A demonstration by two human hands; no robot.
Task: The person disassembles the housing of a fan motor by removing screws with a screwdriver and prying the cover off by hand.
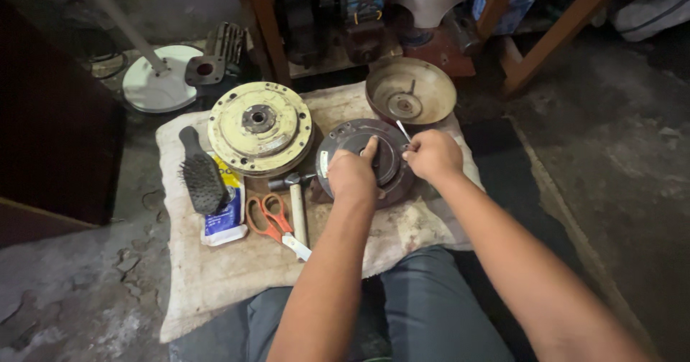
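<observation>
On the far left, a white round base point(154, 89) with a pole rising from it sits on the concrete floor point(72, 290), just off the edge of the stained cloth point(237, 268) you work on. At the cloth's left side, a black wire brush point(201, 179) lies partly over a blue and white packet point(224, 218). Just right of these, orange-handled scissors point(269, 217) lie shut beside a hammer point(296, 196) with a pale handle, its head pointing away from you. Beyond them, a cream-coloured round motor plate point(260, 128) rests flat with a dark hub at its centre.

At the middle of the cloth sits the dark round disc point(363, 157), lying flat and close beside the cream plate. Your left hand point(352, 175) rests on top of the disc, fingers curled and the thumb stretched forward across its face. Your right hand point(431, 155) is closed in a fist at the disc's right edge, gripping a thin pale tool point(403, 130) whose tip sticks up and away from you; what kind of tool it is cannot be told.

Farther away and to the right, a brown metal bowl-shaped cover point(411, 90) stands open side up at the cloth's far edge. Behind it, wooden frame legs point(553, 35) slant over the floor.
</observation>
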